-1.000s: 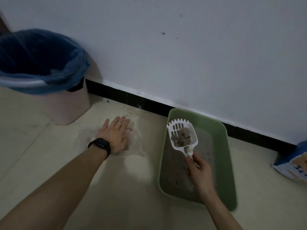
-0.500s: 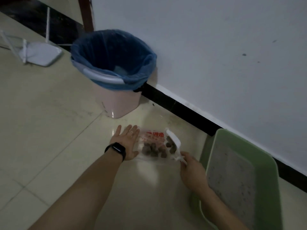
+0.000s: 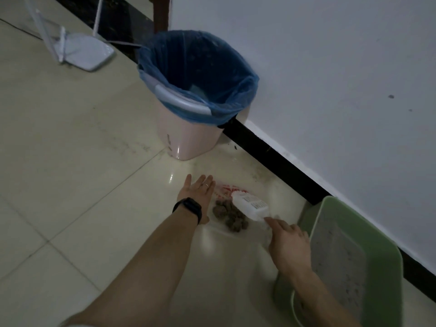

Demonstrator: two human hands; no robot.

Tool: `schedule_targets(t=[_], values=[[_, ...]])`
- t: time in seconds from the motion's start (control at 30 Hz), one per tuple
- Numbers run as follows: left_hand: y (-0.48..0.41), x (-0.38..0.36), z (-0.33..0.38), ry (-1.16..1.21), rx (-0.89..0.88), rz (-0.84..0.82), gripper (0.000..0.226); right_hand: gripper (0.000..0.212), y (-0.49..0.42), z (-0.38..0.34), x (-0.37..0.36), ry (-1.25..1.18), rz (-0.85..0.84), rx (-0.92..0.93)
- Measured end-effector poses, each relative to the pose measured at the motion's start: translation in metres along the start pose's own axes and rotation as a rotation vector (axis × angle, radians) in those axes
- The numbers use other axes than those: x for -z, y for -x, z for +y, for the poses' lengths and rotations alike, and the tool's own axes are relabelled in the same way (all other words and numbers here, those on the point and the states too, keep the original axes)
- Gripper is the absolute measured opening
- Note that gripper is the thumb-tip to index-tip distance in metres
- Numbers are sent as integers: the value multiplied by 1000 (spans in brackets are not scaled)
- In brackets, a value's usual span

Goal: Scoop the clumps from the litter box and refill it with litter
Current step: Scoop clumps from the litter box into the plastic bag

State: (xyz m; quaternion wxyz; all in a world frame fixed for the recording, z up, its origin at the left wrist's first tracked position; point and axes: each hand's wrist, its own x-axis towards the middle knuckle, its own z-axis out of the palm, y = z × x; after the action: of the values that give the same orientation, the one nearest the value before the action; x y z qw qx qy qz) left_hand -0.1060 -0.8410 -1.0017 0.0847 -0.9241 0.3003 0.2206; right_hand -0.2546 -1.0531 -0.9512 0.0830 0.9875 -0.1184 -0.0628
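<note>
The room is dim, with a plain pale wall (image 3: pixel 318 67) showing a few small dark specks and a black skirting strip (image 3: pixel 278 156) along its foot. The floor (image 3: pixel 70 149) is of glossy cream tiles with thin grout lines and a soft glare near the middle. A pink waste bin (image 3: pixel 188 138) lined with a blue bag (image 3: pixel 195 74) stands against the wall, a white router (image 3: pixel 82 53) with upright antennas lies on the tiles to the far left, and a dark wooden post (image 3: pixel 161 13) rises at the wall's corner.

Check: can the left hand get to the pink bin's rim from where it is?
Probably yes. The left hand lies flat on the clear bag, and only bare floor lies between it and the pink bin; it holds nothing.
</note>
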Motion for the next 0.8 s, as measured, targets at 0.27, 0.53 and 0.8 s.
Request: schedule_targets(t=[0.27, 0.53, 0.8], values=[[4, 4, 7, 66, -58, 41, 104, 69, 8, -10, -5, -14, -8, 29], [-1, 15, 11, 18, -52, 54, 90, 36, 28, 28, 38, -704, 25, -274], [-17, 45, 88, 154, -214, 148, 82, 25, 108, 124, 73, -1436, 18, -765]])
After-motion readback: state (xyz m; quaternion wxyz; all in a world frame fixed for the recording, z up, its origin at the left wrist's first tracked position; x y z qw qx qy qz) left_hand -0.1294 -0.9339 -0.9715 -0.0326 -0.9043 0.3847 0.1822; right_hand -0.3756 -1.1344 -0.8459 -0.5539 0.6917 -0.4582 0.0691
